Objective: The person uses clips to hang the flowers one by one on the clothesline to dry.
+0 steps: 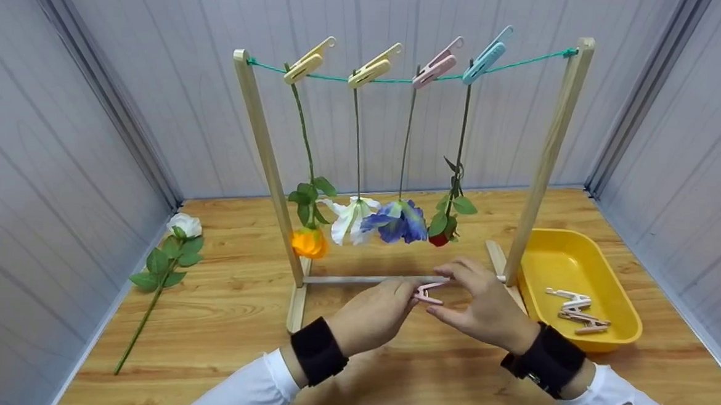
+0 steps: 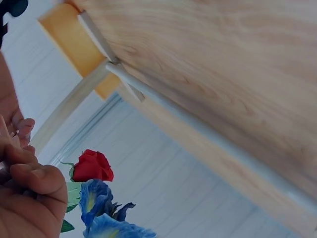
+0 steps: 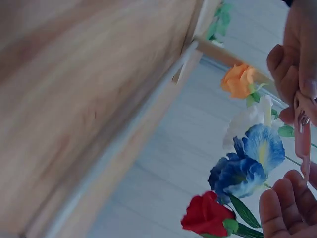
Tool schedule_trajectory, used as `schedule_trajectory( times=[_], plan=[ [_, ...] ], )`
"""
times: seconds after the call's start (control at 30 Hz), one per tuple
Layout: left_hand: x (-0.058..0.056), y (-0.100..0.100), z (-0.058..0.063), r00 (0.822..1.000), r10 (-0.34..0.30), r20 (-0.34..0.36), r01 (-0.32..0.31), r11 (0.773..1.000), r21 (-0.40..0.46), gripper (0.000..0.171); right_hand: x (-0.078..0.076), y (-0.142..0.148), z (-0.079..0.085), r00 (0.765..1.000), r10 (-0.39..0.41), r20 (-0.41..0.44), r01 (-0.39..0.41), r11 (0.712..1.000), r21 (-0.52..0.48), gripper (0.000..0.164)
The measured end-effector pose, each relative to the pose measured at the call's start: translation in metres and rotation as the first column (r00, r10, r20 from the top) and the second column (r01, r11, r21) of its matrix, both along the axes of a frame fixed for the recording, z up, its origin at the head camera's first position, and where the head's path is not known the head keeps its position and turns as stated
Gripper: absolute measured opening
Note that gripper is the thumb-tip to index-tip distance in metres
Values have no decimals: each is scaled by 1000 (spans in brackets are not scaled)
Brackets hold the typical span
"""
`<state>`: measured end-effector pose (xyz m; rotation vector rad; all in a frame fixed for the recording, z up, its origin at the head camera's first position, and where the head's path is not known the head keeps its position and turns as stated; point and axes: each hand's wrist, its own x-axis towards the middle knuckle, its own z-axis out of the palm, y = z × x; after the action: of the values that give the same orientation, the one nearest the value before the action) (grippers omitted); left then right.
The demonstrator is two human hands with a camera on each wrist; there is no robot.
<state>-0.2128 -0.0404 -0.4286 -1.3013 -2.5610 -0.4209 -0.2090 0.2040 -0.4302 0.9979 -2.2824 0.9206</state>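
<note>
Low in front of the wooden rack, my left hand (image 1: 374, 314) pinches a pink clothespin (image 1: 430, 292) by one end. My right hand (image 1: 485, 305) is at its other end, thumb and fingers spread apart around the handles. The right wrist view shows the clothespin (image 3: 302, 131) upright, its lower tip right at the right fingertips. Above hang four flowers, heads down: an orange flower (image 1: 309, 243), a white lily (image 1: 351, 219), a blue iris (image 1: 399, 222) and a red rose (image 1: 438, 238). Yellow (image 1: 304, 67), pink and blue clothespins (image 1: 485, 63) clip their stems to a green cord (image 1: 528, 64).
A yellow basin (image 1: 558, 250) at the right holds several loose clothespins (image 1: 583, 313). A white rose (image 1: 184, 225) with a long stem lies on the table at the left. The rack's posts (image 1: 551, 157) and bottom bar (image 1: 344, 279) stand just beyond the hands.
</note>
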Motion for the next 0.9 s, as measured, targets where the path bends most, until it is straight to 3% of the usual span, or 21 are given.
schedule_trajectory(
  times=[0.13, 0.3, 0.4, 0.47, 0.57, 0.77, 0.9],
  plan=[
    [0, 0, -4, 985, 4, -174, -11, 999, -39, 28, -4, 1, 3, 991, -8, -134, 30, 987, 159, 46],
    [1, 2, -8, 933, 25, -360, -56, 995, -76, 21, -5, 0, 9, 980, -2, -198, 66, 946, 317, 36],
    [1, 3, -11, 906, 34, -421, -80, 992, -93, 18, -3, -1, 13, 982, -8, -191, 86, 911, 402, 33],
    [1, 4, -13, 899, 38, -436, -93, 990, -106, 18, -2, -2, 14, 981, -2, -192, 89, 891, 445, 31],
    [2, 4, -15, 908, 37, -418, -99, 987, -126, 19, -2, -4, 13, 976, 27, -217, 81, 876, 476, 29],
    [1, 0, -15, 947, 27, -320, -84, 983, -165, 23, 0, -5, 7, 962, 80, -262, 63, 865, 497, 26],
    [1, -7, -14, 955, 47, -292, -102, 979, -175, 33, 0, -3, 4, 969, 65, -239, 65, 863, 501, 23]
  ],
)
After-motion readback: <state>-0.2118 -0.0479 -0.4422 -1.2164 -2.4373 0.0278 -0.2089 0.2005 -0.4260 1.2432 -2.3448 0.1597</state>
